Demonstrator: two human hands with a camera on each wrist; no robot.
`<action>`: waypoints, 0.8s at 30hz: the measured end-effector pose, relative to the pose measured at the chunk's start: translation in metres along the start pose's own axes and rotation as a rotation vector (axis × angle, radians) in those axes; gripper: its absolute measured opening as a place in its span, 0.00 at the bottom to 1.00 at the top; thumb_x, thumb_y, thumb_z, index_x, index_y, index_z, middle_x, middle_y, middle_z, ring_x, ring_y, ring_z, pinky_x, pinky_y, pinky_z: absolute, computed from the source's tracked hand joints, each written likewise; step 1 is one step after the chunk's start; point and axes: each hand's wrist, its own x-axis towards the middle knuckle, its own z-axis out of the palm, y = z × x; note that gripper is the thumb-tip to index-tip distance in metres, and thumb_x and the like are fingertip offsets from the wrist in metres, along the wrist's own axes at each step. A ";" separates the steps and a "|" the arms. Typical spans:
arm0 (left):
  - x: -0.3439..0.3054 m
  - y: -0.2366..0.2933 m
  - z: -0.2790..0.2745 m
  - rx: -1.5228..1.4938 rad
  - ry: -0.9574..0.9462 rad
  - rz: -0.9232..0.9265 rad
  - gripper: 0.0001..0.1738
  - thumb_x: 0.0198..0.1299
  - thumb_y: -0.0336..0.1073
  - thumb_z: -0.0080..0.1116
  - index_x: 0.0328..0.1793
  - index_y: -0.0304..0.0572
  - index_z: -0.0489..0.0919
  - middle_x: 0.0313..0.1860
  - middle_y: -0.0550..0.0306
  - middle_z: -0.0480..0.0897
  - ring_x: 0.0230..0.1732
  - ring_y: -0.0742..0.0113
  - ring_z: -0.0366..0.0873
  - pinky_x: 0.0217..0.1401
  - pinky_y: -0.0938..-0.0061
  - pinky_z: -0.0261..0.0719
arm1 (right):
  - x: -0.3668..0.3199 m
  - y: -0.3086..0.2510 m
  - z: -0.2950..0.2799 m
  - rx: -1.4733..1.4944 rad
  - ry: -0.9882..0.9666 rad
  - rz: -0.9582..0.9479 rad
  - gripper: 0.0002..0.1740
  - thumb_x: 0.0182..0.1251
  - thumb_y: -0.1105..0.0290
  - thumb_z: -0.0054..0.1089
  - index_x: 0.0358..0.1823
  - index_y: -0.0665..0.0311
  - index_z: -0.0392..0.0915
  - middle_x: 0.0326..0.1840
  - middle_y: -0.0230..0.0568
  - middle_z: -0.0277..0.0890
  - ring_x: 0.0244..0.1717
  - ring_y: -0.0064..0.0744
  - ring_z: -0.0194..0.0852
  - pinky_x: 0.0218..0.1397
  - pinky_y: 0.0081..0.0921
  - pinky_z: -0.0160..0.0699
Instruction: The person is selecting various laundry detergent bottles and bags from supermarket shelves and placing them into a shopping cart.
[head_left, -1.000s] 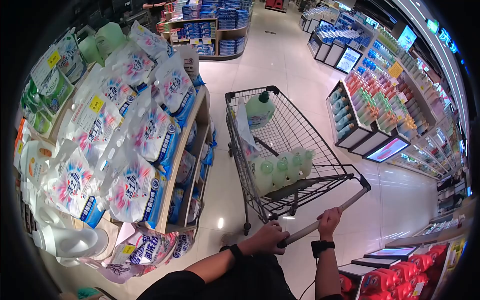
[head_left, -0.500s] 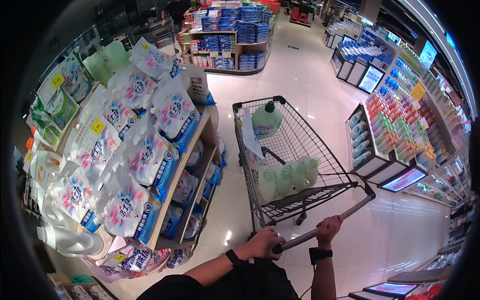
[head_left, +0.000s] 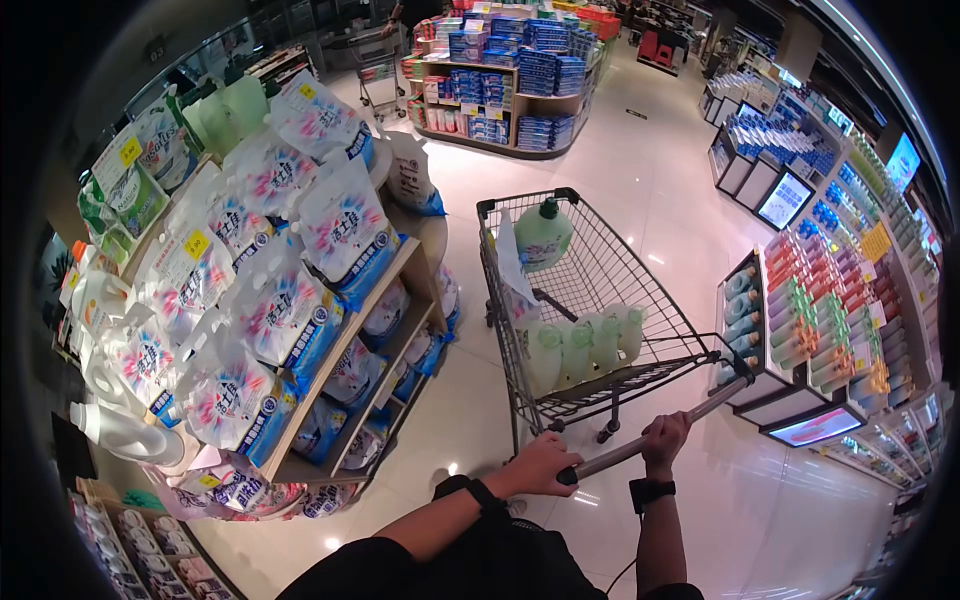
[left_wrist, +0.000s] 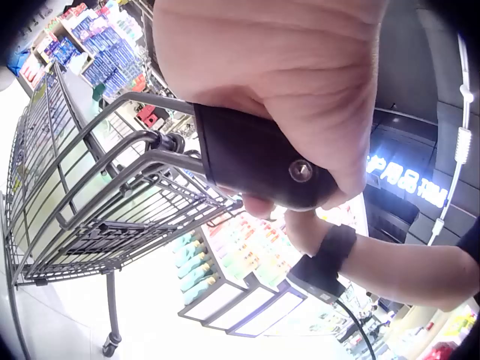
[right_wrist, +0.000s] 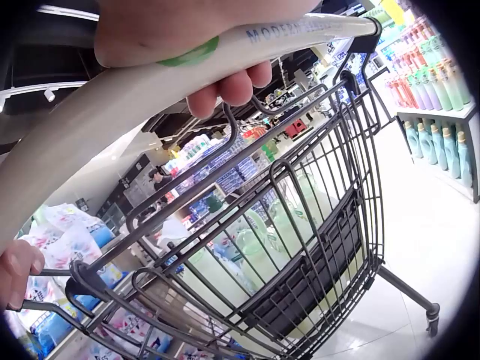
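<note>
A black wire shopping cart (head_left: 566, 194) stands in front of me, its grey handle (head_left: 615, 457) slanting up to the right. My left hand (head_left: 540, 466) holds the handle's left end; in the left wrist view the palm lies over its dark end cap (left_wrist: 247, 154). Farther along, my right hand (head_left: 665, 440) grips the bar, fingertips (right_wrist: 236, 88) showing beneath it in the right wrist view. Inside the cart are a green bottle with a dark green cap (head_left: 545, 240), a pale packet (head_left: 513, 268) against the left side, and several pale green bottles (head_left: 577, 352) near the handle end.
Close on the left, a wooden shelf (head_left: 395, 285) is piled with white-and-blue detergent bags (head_left: 285, 310). Colourful bottles (head_left: 825, 310) fill a stepped display at right. Ahead stands a rounded shelf of blue boxes (head_left: 550, 70); another cart (head_left: 378, 75) is behind it at left. Pale tiled floor (head_left: 640, 215) runs between.
The view has swung left, so the right-hand displays slide rightward and the red bottles at lower right leave the picture. More of the far left shows. Both hands stay on the cart handle.
</note>
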 end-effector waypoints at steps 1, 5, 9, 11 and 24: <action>0.012 -0.004 0.004 0.000 0.003 -0.003 0.22 0.47 0.48 0.69 0.45 0.44 0.82 0.25 0.58 0.75 0.33 0.63 0.74 0.54 0.68 0.66 | 0.010 0.011 0.002 0.004 0.014 0.007 0.19 0.58 0.73 0.45 0.09 0.62 0.72 0.15 0.40 0.67 0.29 0.40 0.65 0.65 0.41 0.60; 0.065 -0.020 0.009 -0.019 -0.003 -0.021 0.22 0.50 0.52 0.67 0.42 0.44 0.80 0.25 0.55 0.74 0.33 0.58 0.74 0.56 0.64 0.65 | 0.064 0.040 0.010 -0.165 -0.124 0.103 0.10 0.58 0.71 0.51 0.34 0.67 0.81 0.48 0.48 0.77 0.64 0.48 0.65 0.77 0.48 0.47; 0.118 -0.044 0.002 -0.024 -0.106 0.003 0.28 0.52 0.52 0.68 0.52 0.41 0.78 0.29 0.56 0.76 0.36 0.58 0.75 0.58 0.64 0.66 | 0.099 0.074 0.035 -0.327 -0.131 0.290 0.32 0.55 0.70 0.57 0.64 0.69 0.68 0.74 0.55 0.55 0.78 0.55 0.43 0.78 0.48 0.44; 0.141 -0.067 -0.008 -0.042 -0.187 0.002 0.29 0.53 0.52 0.67 0.54 0.40 0.77 0.33 0.54 0.77 0.39 0.57 0.76 0.60 0.63 0.65 | 0.110 0.056 0.044 -0.037 -0.126 0.489 0.55 0.50 0.69 0.64 0.77 0.69 0.40 0.80 0.59 0.31 0.80 0.58 0.32 0.79 0.45 0.43; 0.251 -0.371 -0.127 0.214 -0.073 0.031 0.27 0.62 0.52 0.56 0.63 0.47 0.73 0.65 0.50 0.71 0.72 0.54 0.61 0.78 0.51 0.49 | 0.223 0.082 0.112 0.108 -0.286 0.957 0.57 0.63 0.72 0.54 0.75 0.43 0.13 0.54 0.76 0.70 0.31 0.62 0.81 0.33 0.45 0.87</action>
